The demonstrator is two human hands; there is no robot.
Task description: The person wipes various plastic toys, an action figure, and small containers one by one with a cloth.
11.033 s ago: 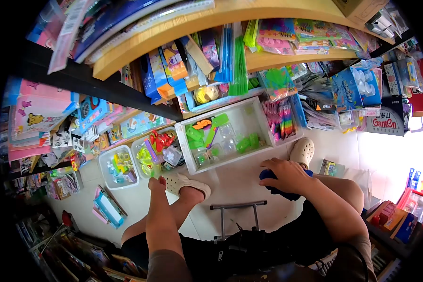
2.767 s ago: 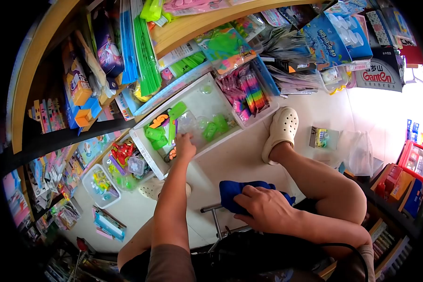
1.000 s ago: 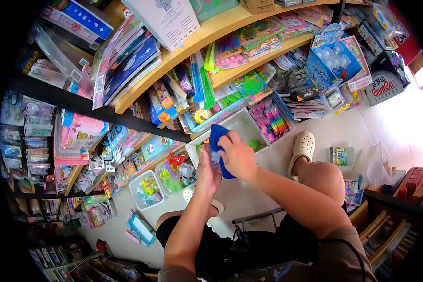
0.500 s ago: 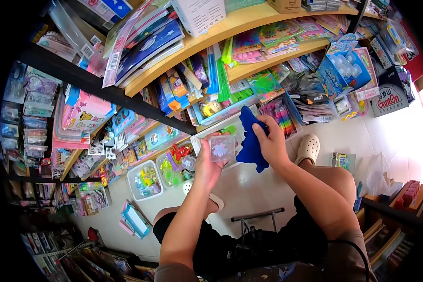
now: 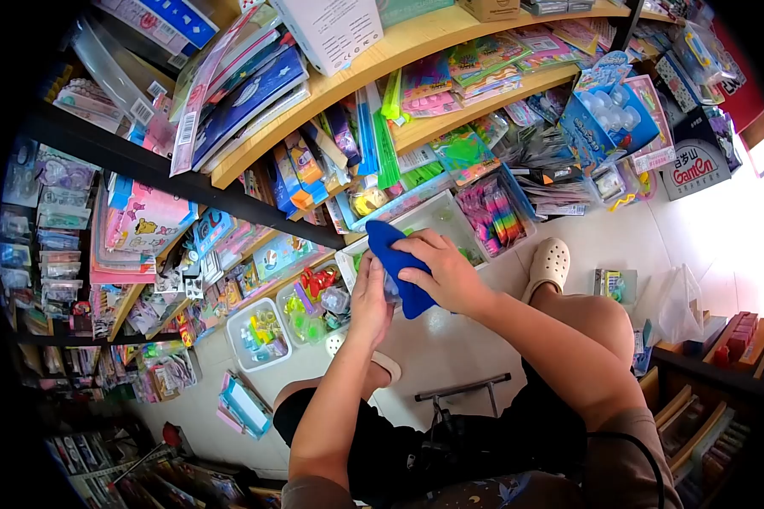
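Observation:
My right hand (image 5: 452,273) grips a blue cloth (image 5: 389,246), its fingers spread over the top. The cloth lies against a small clear plastic box (image 5: 390,287), which my left hand (image 5: 369,297) holds from the other side. Most of the box is hidden behind the cloth and fingers. Just beyond my hands, a white bin (image 5: 433,210) with a few green items sits on the floor under the shelf.
Beside the white bin stands a bin of rainbow-coloured packets (image 5: 492,216). Tubs of small toys (image 5: 259,335) are on the floor to the left. Stocked wooden shelves (image 5: 416,30) curve overhead. A blue display box (image 5: 611,119) and a Ganten carton (image 5: 696,161) are at right.
The blue cloth has moved left onto the clear box, which was in plain sight in my left hand before. My right hand has shifted left with the cloth.

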